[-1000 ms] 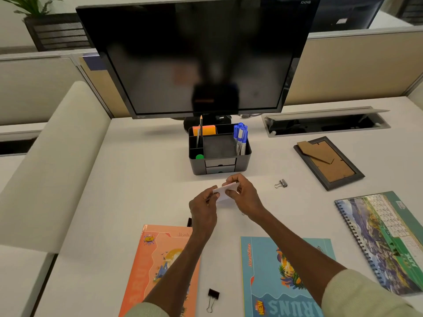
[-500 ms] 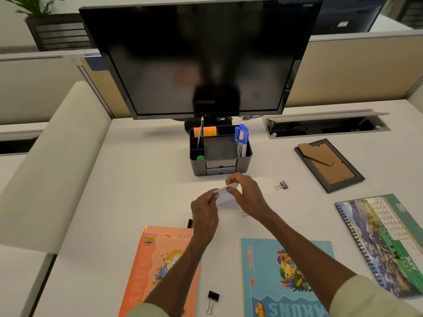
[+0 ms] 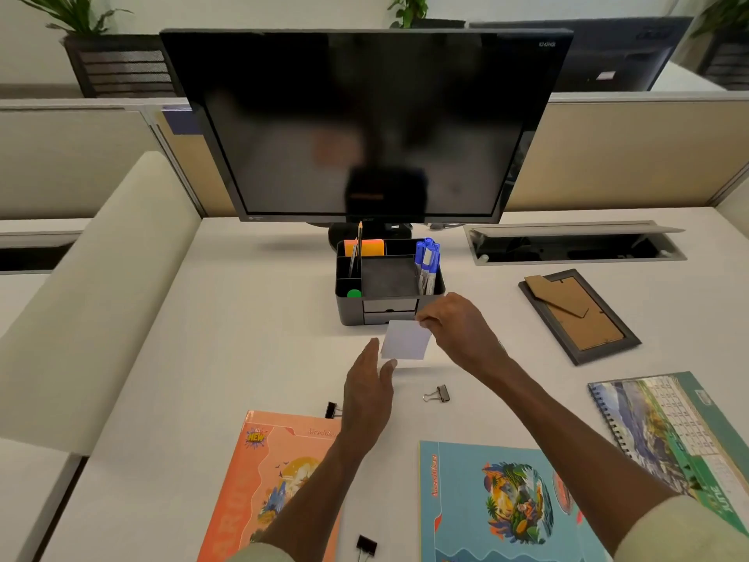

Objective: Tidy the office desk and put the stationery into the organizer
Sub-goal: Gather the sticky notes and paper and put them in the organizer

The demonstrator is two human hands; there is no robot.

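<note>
A black desk organizer (image 3: 352,310) stands below the monitor, holding blue markers (image 3: 427,259), an orange sticky pad (image 3: 364,248), a pencil and a green cap. My right hand (image 3: 458,330) pinches a white pad of paper (image 3: 405,339) by its top right corner, just in front of the organizer's drawers. My left hand (image 3: 367,389) hovers flat and empty right below the pad, fingers apart. Binder clips lie on the desk: a silver one (image 3: 437,394), a black one (image 3: 332,410) by my left wrist, another black one (image 3: 366,547) near the front edge.
A monitor (image 3: 364,123) rises behind the organizer. An orange notebook (image 3: 263,488) and a blue notebook (image 3: 498,505) lie in front. A face-down picture frame (image 3: 579,316) and a spiral calendar (image 3: 664,432) sit at the right. A cable hatch (image 3: 575,245) is open at the back.
My left hand has let go of the white pad and opened below it. My right hand has lifted the pad toward the organizer. The camera has tilted up slightly.
</note>
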